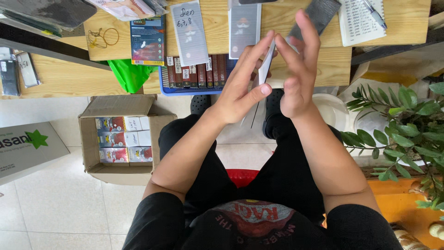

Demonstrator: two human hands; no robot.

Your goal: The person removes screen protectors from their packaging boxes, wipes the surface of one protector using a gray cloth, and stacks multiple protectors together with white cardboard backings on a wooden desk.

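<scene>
From my remote seat I take the pale wooden surface [305, 65] as my landmark and work down in size. Below its near edge and to the left, on the tiled floor, stands an open brown cardboard box [92, 153] packed with small colourful cartons. On the right of the surface, a leafy green potted plant [407, 125] leans in. Tucked under the surface's front edge sits a blue plastic basket [166, 88] of upright dark red packets. On top of the surface lie several flat, long packaged sleeves [188, 32], and at its far right corner a lined notebook [356, 18] with a pen.

Over the front edge of the surface, both hands meet. My left hand [240, 88] is partly curled, thumb pressed forward, and my right hand [298, 69] stands with fingers spread upward, palm turned inward. Between them is the thin white flat sheet [265, 69], seen edge-on, pinched lightly from both sides; I cannot tell exactly which fingertips bear on it.

My worry is the grip. The sheet looks slim and slick, held only at its edges, so I judge it could slide out and fall to the floor between the knees. Squeezing harder to stop that could bend or crease it, and fingertips on its faces could leave smudges. The right elbow is also near the plant, so a wide swing might brush the leaves.
</scene>
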